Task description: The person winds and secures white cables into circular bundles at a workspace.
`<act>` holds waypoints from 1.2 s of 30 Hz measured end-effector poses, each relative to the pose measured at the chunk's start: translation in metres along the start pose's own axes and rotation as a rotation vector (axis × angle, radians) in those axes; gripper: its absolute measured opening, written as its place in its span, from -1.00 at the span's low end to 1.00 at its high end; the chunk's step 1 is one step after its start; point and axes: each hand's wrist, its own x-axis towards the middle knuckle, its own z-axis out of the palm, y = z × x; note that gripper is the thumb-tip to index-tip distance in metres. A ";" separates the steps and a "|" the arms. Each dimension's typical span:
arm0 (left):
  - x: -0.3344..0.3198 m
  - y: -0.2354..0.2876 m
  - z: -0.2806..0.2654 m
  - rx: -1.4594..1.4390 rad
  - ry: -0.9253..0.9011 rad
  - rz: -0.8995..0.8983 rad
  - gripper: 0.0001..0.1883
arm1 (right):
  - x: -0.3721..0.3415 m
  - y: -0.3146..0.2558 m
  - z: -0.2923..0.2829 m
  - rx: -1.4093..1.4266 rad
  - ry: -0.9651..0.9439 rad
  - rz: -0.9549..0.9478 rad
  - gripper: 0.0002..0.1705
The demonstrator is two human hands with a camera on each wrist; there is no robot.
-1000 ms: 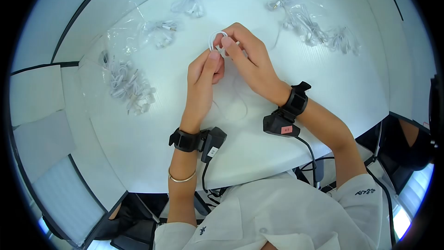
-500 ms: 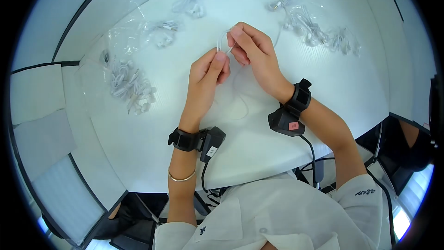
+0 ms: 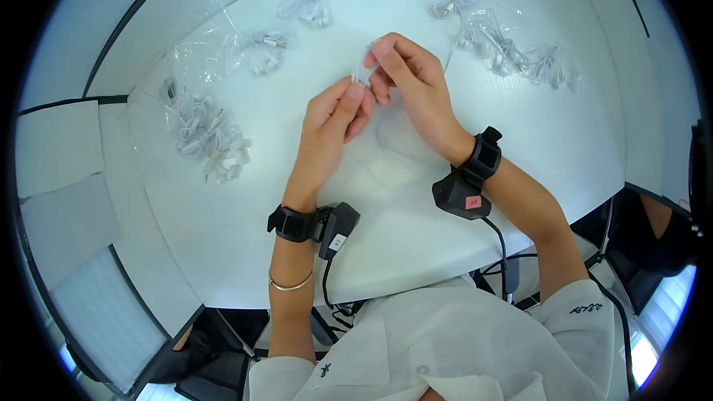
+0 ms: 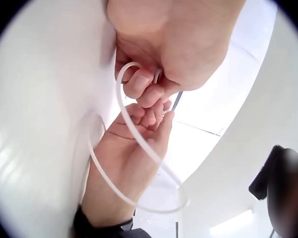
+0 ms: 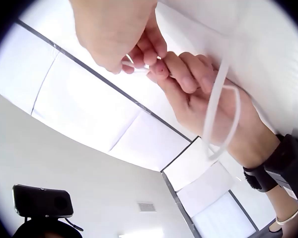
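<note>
Cable [image 4: 138, 138]: our left hand [image 3: 327, 126] and right hand [image 3: 422, 96] pinch it, fingers curled, inside the table [image 3: 401, 245] edges (forearms converging).

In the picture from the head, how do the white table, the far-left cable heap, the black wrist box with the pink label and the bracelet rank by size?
1. White table
2. Cable heap
3. Wrist box
4. Bracelet

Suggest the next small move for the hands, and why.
I'd probably have the right hand draw the cable slack in gently while the left hand anchors it: the left's curled fingers grip the cable, the right's fingertips pinch a strand close by, and a wide loop hangs loose.
</note>
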 end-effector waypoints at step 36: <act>0.003 -0.003 -0.004 -0.579 0.383 0.136 -0.69 | -0.009 0.011 0.009 -0.862 -0.437 -0.308 -0.89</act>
